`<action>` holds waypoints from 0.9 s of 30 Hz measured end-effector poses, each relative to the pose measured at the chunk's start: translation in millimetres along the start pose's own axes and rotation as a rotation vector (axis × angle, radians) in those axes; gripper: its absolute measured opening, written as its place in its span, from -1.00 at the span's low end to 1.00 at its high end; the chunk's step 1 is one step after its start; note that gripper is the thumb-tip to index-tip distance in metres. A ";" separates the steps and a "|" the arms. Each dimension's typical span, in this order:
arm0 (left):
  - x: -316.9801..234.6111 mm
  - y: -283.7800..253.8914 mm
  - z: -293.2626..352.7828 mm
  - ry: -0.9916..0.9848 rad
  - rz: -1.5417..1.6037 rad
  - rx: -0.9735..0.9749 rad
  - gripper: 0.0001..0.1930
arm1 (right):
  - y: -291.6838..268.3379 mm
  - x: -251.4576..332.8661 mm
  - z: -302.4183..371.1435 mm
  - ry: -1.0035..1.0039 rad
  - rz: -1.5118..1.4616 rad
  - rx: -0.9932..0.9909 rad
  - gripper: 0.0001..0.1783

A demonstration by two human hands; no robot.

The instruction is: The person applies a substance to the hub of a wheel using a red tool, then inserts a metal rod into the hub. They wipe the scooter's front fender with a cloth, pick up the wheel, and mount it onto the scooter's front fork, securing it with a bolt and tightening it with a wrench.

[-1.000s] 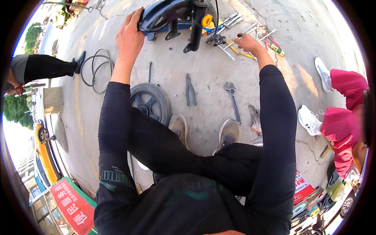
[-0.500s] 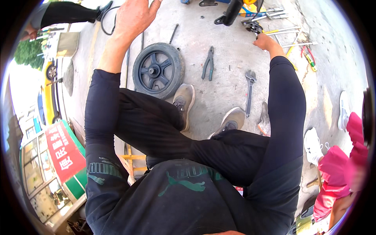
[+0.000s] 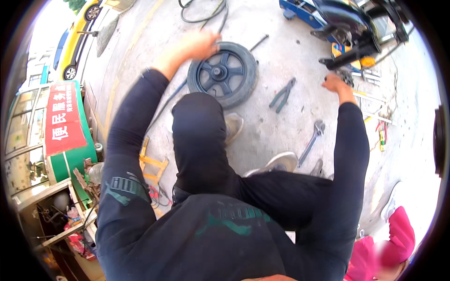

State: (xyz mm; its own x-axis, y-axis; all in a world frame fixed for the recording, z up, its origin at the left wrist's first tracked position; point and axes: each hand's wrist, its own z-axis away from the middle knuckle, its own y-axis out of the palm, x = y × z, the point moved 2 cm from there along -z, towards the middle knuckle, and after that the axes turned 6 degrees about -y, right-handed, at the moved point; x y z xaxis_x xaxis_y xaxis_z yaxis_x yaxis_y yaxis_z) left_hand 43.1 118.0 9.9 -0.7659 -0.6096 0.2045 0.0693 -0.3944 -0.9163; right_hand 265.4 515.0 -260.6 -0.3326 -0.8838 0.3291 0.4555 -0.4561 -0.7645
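Observation:
My left hand (image 3: 199, 44) is over the upper left edge of a black spoked wheel (image 3: 240, 97), smeared by motion; whether its fingers touch the tyre I cannot make out. The wheel lies flat on the concrete, its hub facing up. At the right, my right hand (image 3: 333, 83) is closed around a small dark metal part (image 3: 346, 77), just below a black fork-like arm (image 3: 352, 57) of a raised vehicle. Between my hands, pliers (image 3: 282, 96) lie with their handles spread. An adjustable wrench (image 3: 311, 144) rests nearer my shoe.
A long bolt (image 3: 259, 42) lies beyond the wheel, near a dark hose (image 3: 191, 19). Several tools, among them a screwdriver (image 3: 382, 136), are scattered at the right. A blue stand (image 3: 304, 13) is under the vehicle. Another person's pink sleeve (image 3: 398, 229) shows at lower right.
My view has turned, so the scene sits differently. My left hand, raised with fingers extended before, has come down to the wheel's edge. My right hand still holds the metal part.

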 end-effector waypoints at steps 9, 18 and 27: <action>28.6 261.8 110.7 -0.028 0.241 0.092 -0.23 | 32.8 104.2 3.9 -0.072 -0.165 -0.041 -0.31; 3.4 301.2 101.1 0.129 0.305 0.010 0.06 | 110.3 223.1 14.4 0.462 -0.170 -0.265 -0.11; 30.3 253.7 89.9 0.164 0.407 0.031 -0.24 | 140.6 241.0 22.6 0.607 -0.297 -0.400 -0.11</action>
State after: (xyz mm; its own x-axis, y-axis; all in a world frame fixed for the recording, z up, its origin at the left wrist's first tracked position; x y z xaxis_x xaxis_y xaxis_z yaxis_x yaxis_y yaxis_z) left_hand 94.9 -62.4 -185.4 -0.7633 -0.6033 -0.2311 0.4041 -0.1667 -0.8994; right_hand 267.9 235.5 -276.3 -0.8396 -0.4662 0.2789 -0.0171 -0.4904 -0.8713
